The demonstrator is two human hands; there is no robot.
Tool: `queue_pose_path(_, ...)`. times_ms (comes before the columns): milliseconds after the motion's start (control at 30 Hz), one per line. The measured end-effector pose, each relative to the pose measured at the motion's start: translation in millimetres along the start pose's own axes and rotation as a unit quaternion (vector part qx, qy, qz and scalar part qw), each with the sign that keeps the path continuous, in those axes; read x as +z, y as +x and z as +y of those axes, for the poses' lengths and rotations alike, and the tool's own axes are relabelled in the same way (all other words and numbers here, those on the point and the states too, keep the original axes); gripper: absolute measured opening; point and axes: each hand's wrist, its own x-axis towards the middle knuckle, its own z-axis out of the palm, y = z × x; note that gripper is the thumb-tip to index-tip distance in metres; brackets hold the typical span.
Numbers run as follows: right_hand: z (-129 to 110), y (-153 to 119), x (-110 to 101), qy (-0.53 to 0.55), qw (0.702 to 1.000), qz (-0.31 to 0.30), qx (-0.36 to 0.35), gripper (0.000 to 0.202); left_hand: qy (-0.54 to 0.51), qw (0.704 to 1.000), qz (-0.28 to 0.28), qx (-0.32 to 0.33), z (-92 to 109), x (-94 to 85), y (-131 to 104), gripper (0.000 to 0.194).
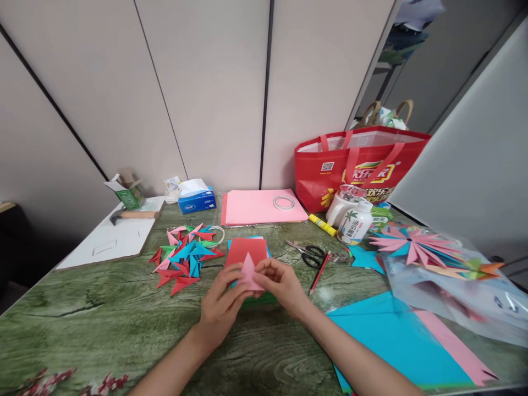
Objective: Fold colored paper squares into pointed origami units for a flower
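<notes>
A small folded piece of pink paper [248, 273], pointed at the top, is held between both hands. My left hand [220, 302] pinches its left side, and my right hand [281, 285] pinches its right side, the fingers of both closed. Just behind the piece lies a stack of coloured paper with a red sheet [247, 249] on top and blue and green edges showing. Left of the stack, a pile of folded red, blue, pink and green pieces [190, 256] rests on the table.
Black scissors [310, 256], a red pencil [319, 273] and a yellow glue stick [322, 225] lie right of the hands. Blue sheets [383, 335] cover the front right. Pink sheets [251, 207], a tissue box [197, 202] and a red bag [313, 179] stand behind.
</notes>
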Motion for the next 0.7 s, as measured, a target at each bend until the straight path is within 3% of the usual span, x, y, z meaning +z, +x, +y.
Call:
queue_pose_path(67,0,0,0,-0.031,0.998,0.043,-0.040,0.023,-0.018,0.998,0.007,-0.062,0,1.1,3,0.015)
queue_pose_path(133,1,-1,-1,-0.090,0.990,0.072,-0.084,0.019,-0.069,0.984,0.018,-0.164,2,2.3,6,0.020)
queue_pose_path(233,3,-4,-2,-0.178,0.972,0.084,-0.128,0.014,-0.187,0.929,0.006,-0.318,5,4.6,11,0.018)
queue_pose_path(300,3,-5,-2,-0.213,0.964,0.079,-0.141,0.013,-0.242,0.894,-0.005,-0.376,7,6.1,13,0.019)
queue_pose_path(433,4,-5,-2,-0.214,0.965,0.071,-0.133,0.013,-0.284,0.861,-0.012,-0.421,7,6.9,15,0.020)
queue_pose_path(700,4,-5,2,-0.222,0.968,0.057,-0.101,0.008,-0.316,0.845,-0.100,-0.420,8,6.1,17,0.020)
